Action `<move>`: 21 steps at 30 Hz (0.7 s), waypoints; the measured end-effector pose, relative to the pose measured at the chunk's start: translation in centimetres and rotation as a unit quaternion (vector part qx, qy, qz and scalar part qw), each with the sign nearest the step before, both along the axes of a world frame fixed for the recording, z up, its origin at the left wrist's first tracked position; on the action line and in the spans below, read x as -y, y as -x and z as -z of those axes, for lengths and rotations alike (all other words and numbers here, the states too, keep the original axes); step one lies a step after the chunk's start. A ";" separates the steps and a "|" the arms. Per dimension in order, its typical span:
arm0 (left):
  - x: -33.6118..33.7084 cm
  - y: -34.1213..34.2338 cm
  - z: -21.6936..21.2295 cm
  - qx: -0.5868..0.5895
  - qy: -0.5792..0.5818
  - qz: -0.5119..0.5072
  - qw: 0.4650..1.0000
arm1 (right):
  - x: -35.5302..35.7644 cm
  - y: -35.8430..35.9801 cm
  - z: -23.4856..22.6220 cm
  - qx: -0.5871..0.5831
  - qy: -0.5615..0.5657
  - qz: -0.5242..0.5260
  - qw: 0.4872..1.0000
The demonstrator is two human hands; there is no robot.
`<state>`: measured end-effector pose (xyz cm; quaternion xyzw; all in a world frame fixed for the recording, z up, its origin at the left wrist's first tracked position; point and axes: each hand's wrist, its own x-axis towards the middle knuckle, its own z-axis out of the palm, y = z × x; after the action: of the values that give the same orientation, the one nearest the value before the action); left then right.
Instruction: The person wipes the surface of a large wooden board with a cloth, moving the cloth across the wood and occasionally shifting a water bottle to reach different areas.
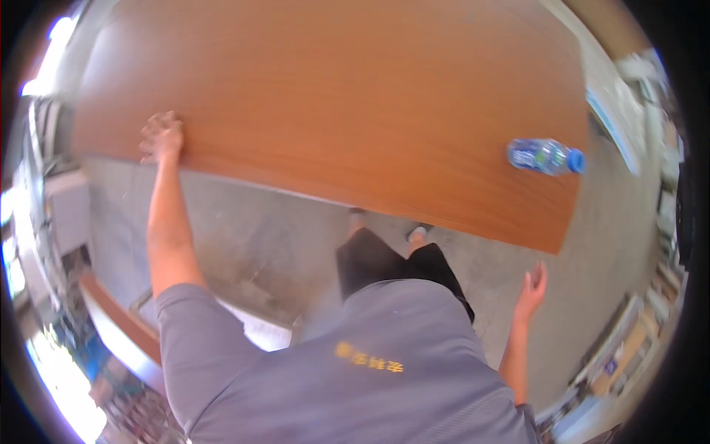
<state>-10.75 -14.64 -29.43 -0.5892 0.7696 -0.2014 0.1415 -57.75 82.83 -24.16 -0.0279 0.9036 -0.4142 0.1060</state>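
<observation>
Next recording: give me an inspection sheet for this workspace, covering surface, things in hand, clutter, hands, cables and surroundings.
Surface: large wooden tabletop, orange-brown, seen from above, bare apart from one bottle.
Things in hand: the tabletop edge, under the left hand; nothing else held.
Clutter: plastic water bottle with a blue cap, lying on its side near the tabletop's right end.
Hands: left hand rests on the tabletop's near edge, arm stretched out; right hand open and empty, apart from the tabletop, below its right corner.
Cables: nothing seen.
Surroundings: grey concrete floor; blurred shelving and goods along the picture's rim, too unclear to identify.
</observation>
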 end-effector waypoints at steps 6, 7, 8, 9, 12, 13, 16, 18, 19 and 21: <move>-12.4 27.5 -2.6 -0.201 -0.025 0.086 0.976 | 19.0 8.6 -5.0 -0.162 0.158 -0.088 0.970; -17.0 31.2 -4.3 -0.172 0.020 0.171 0.970 | 20.7 10.0 -4.3 -0.166 0.177 -0.100 0.965; -18.5 33.1 -4.4 -0.206 -0.025 0.198 0.958 | 23.1 10.7 -4.5 -0.162 0.229 -0.100 0.955; -19.9 35.6 -3.8 -0.241 -0.070 0.226 0.941 | 24.8 11.3 -4.8 -0.160 0.280 -0.100 0.941; -28.5 42.8 -1.8 -0.233 -0.070 0.312 0.918 | 24.9 13.4 -3.4 -0.064 0.313 -0.073 0.945; -32.2 45.2 -1.9 -0.234 -0.080 0.338 0.908 | 24.6 13.7 -3.5 -0.066 0.318 -0.070 0.943; -44.2 50.9 -2.7 -0.281 -0.105 0.378 0.876 | 22.1 15.8 -5.1 -0.063 0.362 -0.061 0.928; -55.4 54.1 -5.1 -0.323 -0.163 0.400 0.842 | 17.7 16.4 -7.8 -0.076 0.421 -0.063 0.902; -61.2 55.6 -3.5 -0.357 -0.154 0.438 0.810 | 14.9 16.8 -9.7 -0.085 0.404 -0.080 0.907; -75.3 57.9 -4.8 -0.373 -0.251 0.526 0.722 | 6.9 18.1 -11.5 -0.089 0.374 -0.085 0.919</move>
<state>-68.63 60.65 -24.61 -0.0603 0.9689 0.1926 -0.1431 -75.83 75.88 -12.65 -0.1790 0.6826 -0.7073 0.0416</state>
